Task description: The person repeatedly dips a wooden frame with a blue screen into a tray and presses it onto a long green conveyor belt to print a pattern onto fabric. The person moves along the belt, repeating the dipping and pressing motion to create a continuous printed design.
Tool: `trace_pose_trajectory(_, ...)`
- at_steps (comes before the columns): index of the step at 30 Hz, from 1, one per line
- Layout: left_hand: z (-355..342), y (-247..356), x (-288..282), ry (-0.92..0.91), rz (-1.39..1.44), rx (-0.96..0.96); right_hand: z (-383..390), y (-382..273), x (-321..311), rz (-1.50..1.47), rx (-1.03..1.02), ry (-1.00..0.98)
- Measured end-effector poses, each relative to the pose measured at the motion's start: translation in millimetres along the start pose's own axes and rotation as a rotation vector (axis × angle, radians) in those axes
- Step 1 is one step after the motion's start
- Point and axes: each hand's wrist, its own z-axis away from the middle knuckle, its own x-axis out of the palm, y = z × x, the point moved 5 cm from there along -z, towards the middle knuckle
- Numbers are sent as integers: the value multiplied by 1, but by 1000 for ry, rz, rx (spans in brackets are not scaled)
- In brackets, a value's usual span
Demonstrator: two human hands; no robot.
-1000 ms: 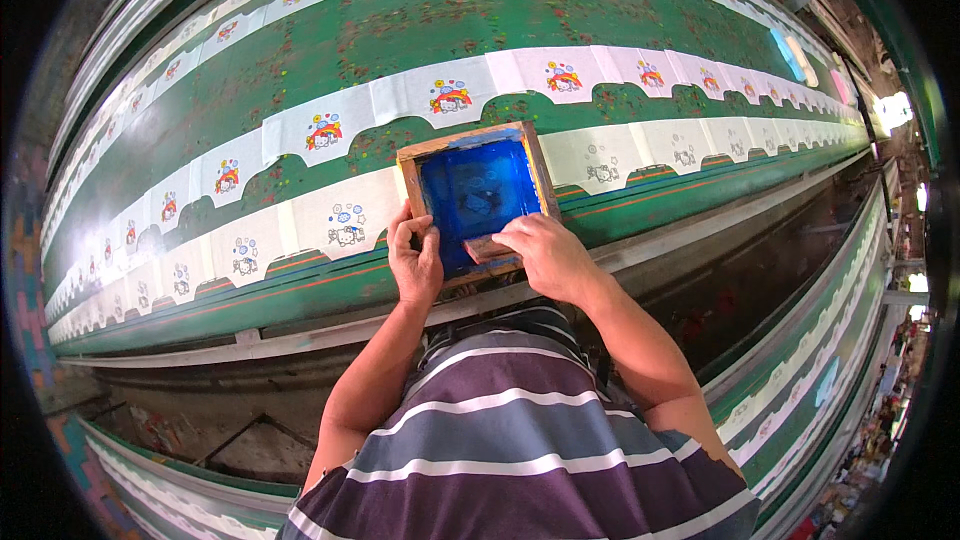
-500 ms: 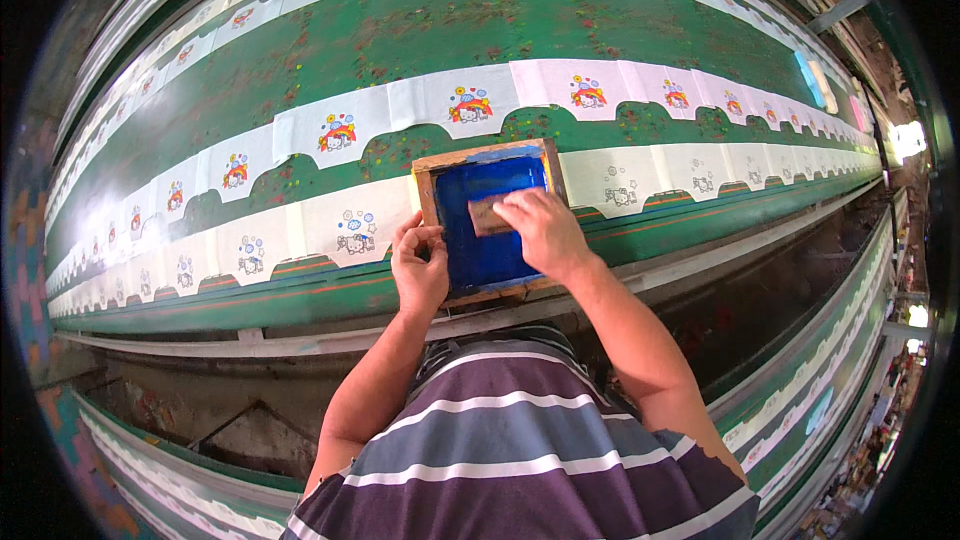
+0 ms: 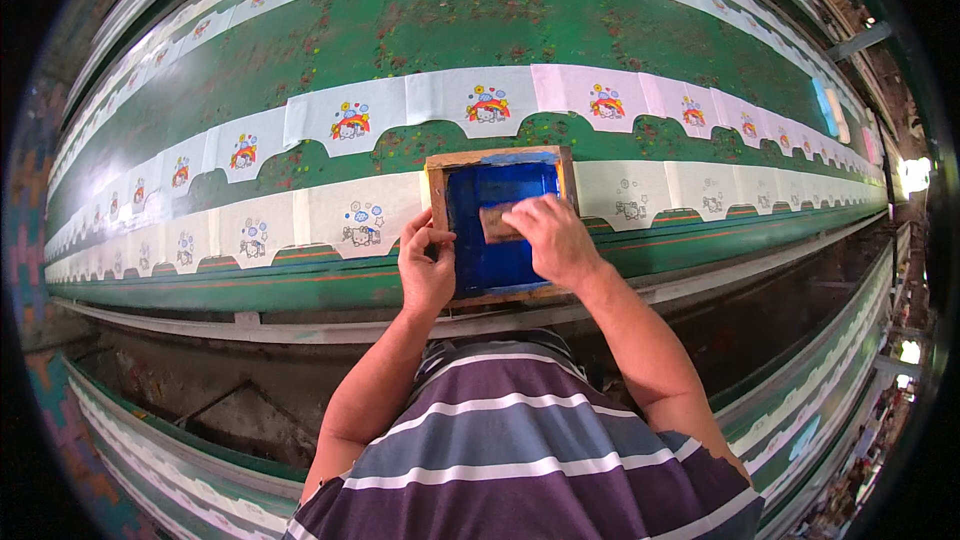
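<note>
A wooden screen printing frame [image 3: 437, 202] lies over one of the pale cloth pieces in the near row, its mesh coated in blue ink [image 3: 520, 265]. My right hand [image 3: 560, 245] pinches a small brown squeegee [image 3: 497, 224] inside the frame, near its middle. At the frame's left side my left hand [image 3: 427, 265] has its fingers curled against the wooden edge. Left of the frame, a cloth piece [image 3: 325, 205] carries an outlined figure with blue shapes. On the right, a cloth piece [image 3: 640, 180] bears outlines without blue. The cloth beneath the frame is hidden.
The long green printing table [image 3: 450, 20] runs across the view. A second row of cloth pieces [image 3: 390, 105] with multicoloured prints lies beyond, and another row is farther back. A pale rail [image 3: 300, 332] borders the near edge. Other cloth-lined tables [image 3: 800, 440] show behind me.
The view has shifted slightly, so the table and frame appear a little farther right. The squeegee sits slightly nearer to me within the frame. My left hand stays at the frame's left edge.
</note>
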Motion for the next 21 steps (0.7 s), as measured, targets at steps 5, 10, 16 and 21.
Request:
trace_pose_trajectory(5, 2, -7, 2, 45, 15, 119, 47, -39, -5, -22, 12, -5)
trace_pose_trajectory(10, 11, -12, 6, 83, -30, 169, 66, -53, -7, -89, 66, -55)
trace_pose_trajectory(16, 8, -19, 7, 37, -48, 63, 98, -40, -22, -172, 151, 159)
trace_pose_trajectory(21, 10, 9, 17, 85, -122, 201, 151, 20, -22, -509, 528, 403)
